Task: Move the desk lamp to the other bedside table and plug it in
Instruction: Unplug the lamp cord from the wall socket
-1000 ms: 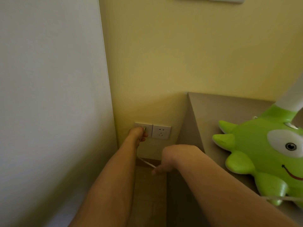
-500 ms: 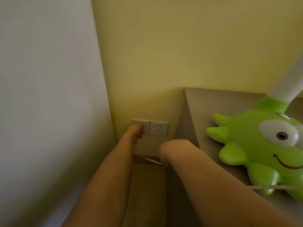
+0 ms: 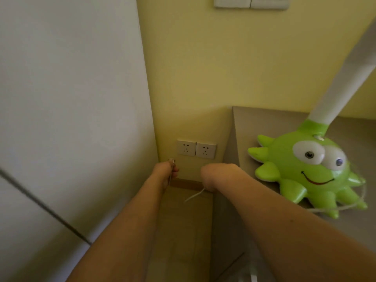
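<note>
The green monster-shaped desk lamp (image 3: 305, 174) with a white neck stands on the beige bedside table (image 3: 256, 123) at the right. Its thin white cord (image 3: 194, 196) trails off the lamp's right side and shows again below my right hand (image 3: 215, 176), which is closed on it beside the table's left face. My left hand (image 3: 165, 171) pinches the small plug (image 3: 172, 160) just below the left of two white wall sockets (image 3: 186, 147). The plug is apart from the socket. Both sockets show bare faces.
A white wall or door panel (image 3: 71, 98) closes in the left side. The gap between it and the table is narrow, with wooden floor (image 3: 183, 231) and a skirting board below. Light switches (image 3: 251, 2) sit high on the yellow wall.
My left hand was up against the left socket; it now sits lower, with the plug below the socket. My right hand has kept hold of the cord, and the camera has tilted up.
</note>
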`<action>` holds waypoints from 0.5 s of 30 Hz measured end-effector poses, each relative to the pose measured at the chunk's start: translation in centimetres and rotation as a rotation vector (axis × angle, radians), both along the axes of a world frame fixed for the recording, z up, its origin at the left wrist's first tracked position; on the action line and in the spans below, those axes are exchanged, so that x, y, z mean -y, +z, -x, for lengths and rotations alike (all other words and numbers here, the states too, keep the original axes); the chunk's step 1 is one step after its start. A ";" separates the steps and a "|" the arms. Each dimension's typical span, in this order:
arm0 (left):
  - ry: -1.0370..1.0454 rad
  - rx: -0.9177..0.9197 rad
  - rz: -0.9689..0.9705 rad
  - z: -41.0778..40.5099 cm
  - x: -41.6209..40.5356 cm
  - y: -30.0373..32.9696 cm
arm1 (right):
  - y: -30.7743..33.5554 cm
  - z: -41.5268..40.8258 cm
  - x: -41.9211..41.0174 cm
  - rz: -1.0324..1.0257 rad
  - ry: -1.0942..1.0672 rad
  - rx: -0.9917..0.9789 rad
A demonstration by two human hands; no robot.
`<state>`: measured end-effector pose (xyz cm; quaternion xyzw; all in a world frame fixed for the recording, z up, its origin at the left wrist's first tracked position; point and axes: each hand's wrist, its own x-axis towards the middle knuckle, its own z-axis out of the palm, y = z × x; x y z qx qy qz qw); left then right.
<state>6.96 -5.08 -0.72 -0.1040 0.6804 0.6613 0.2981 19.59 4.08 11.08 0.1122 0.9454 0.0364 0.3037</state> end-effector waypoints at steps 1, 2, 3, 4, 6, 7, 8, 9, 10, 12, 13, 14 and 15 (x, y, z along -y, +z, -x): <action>0.019 -0.015 0.005 -0.6 0.8 2.1 | 1.5 -0.9 0.6 0.041 -0.008 -0.028; 0.029 -0.031 0.024 -1.2 1.7 4.0 | 2.9 -1.7 1.2 0.085 -0.019 -0.052; 0.038 -0.043 0.040 -2.1 2.4 5.8 | 4.6 -2.5 1.9 0.128 -0.013 -0.082; 0.043 -0.040 0.057 -3.0 3.1 7.7 | 6.8 -3.3 2.6 0.161 -0.004 -0.103; 0.065 -0.021 0.108 -5.4 4.5 12.8 | 11.1 -5.3 3.7 0.226 0.010 -0.128; 0.083 -0.022 0.149 -6.7 5.2 15.4 | 13.1 -6.5 4.3 0.245 0.021 -0.139; 0.102 -0.019 0.174 -8.0 5.9 18.5 | 15.7 -7.8 4.6 0.252 0.027 -0.146; 0.117 -0.012 0.168 -9.3 6.4 21.0 | 17.4 -8.9 4.9 0.254 0.033 -0.150; 0.123 -0.006 0.175 -10.7 7.0 24.0 | 19.9 -10.4 4.9 0.256 0.025 -0.138; 0.107 0.025 0.202 -13.6 7.8 29.6 | 24.1 -13.1 4.4 0.253 -0.003 -0.078; 0.098 0.038 0.202 -14.9 8.0 31.5 | 25.4 -14.1 4.0 0.244 -0.003 -0.039; 0.079 0.048 0.213 -16.3 8.1 34.1 | 27.3 -15.5 3.3 0.241 -0.006 -0.018; 0.054 0.061 0.214 -17.7 8.1 36.7 | 29.3 -16.8 2.6 0.247 -0.026 0.010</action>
